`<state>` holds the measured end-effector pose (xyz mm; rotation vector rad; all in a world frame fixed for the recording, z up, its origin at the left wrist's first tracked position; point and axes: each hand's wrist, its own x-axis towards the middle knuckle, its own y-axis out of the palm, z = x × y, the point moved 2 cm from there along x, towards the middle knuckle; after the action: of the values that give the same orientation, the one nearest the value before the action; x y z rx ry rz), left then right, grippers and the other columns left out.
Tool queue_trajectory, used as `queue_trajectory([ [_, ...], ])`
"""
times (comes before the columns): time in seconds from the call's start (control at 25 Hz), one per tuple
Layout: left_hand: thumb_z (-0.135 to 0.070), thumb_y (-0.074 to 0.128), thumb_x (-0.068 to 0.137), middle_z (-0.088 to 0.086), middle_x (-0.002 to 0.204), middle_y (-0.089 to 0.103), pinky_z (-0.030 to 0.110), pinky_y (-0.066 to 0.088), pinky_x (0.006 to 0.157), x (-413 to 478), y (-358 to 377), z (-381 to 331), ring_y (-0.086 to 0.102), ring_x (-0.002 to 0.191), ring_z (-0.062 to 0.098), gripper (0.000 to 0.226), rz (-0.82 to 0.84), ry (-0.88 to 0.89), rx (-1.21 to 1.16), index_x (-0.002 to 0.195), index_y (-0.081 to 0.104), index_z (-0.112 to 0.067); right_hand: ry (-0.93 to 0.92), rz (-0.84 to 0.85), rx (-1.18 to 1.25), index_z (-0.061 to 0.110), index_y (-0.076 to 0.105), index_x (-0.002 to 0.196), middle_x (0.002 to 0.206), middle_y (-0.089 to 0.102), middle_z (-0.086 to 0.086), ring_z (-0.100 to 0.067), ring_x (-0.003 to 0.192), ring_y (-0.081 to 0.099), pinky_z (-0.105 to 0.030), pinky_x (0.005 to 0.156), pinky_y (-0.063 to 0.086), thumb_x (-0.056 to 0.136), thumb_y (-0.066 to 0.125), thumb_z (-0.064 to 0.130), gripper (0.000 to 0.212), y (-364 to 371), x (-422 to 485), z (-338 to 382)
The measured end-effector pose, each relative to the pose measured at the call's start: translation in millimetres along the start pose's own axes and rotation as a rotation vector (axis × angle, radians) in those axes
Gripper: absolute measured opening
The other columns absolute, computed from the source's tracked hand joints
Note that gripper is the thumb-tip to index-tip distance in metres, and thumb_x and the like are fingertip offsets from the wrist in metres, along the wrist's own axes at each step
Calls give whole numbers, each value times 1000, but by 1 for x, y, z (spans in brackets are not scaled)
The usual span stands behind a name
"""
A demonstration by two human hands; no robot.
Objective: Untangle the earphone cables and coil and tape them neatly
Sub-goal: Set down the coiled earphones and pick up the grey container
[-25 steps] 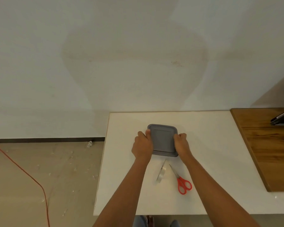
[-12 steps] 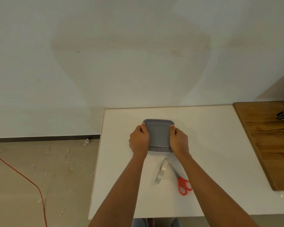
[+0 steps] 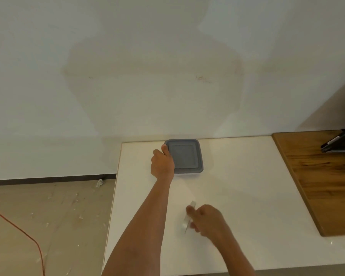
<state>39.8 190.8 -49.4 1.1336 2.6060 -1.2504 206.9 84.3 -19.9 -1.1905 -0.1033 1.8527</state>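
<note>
A grey square lidded container sits at the back of the white table, close to the wall. My left hand grips its left edge, thumb on the lid's rim. Nearer the front, my right hand pinches a clear tape roll that stands on edge, thumb on its far side and fingers on the near side. No earphone cables show in this view. The red scissors are out of sight, behind my right hand or arm.
A brown wooden surface adjoins the table on the right, with a dark flat device at its back. The table's left edge drops to a littered floor, where a red cable lies.
The container has slid away toward the wall, held by my left hand alone. My right hand left it, came back toward me and took hold of the tape roll.
</note>
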Motion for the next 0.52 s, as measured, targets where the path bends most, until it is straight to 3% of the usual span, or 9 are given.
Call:
queue_trajectory([
  [0.08,-55,23,97,18,111,61,37,41,72,-3,-2,2,59,97,34,65,48,-61,-102,118,47,1,-18,-25,202,3,63,75,76,71,-10,-15,63,59,-36,74,54,83,58,28,27,-5,-8,6],
  [0.16,-59,27,95,16,101,57,35,42,70,-10,-10,7,55,87,29,68,85,-99,-213,120,43,3,-129,-205,186,11,60,73,68,64,-2,-11,60,54,-22,60,46,83,61,27,19,-30,-13,14],
  [0.24,-57,31,95,18,95,59,31,41,67,-31,-17,19,51,77,21,62,103,-46,-285,113,45,1,-262,-504,-122,21,61,82,73,61,4,-14,70,58,-22,59,44,88,58,29,11,-62,-1,20],
  [0.32,-51,34,96,15,90,57,30,39,67,-63,-23,35,50,74,18,50,113,-19,-323,104,46,-3,-327,-658,-457,18,64,99,91,63,-1,-20,88,58,-28,65,48,92,53,18,13,-82,34,27],
  [0.4,-45,40,96,9,93,57,31,39,72,-92,-21,51,53,82,21,38,144,-40,-310,101,45,-7,-319,-618,-643,11,64,110,105,60,-5,-21,101,54,-29,72,50,91,50,4,25,-87,78,24],
  [0.52,-36,50,95,8,111,58,30,40,81,-117,-12,65,52,95,20,32,209,-46,-250,110,46,-9,-335,-531,-689,7,60,120,114,56,-10,-23,114,48,-29,79,49,91,46,-2,33,-87,116,10],
])
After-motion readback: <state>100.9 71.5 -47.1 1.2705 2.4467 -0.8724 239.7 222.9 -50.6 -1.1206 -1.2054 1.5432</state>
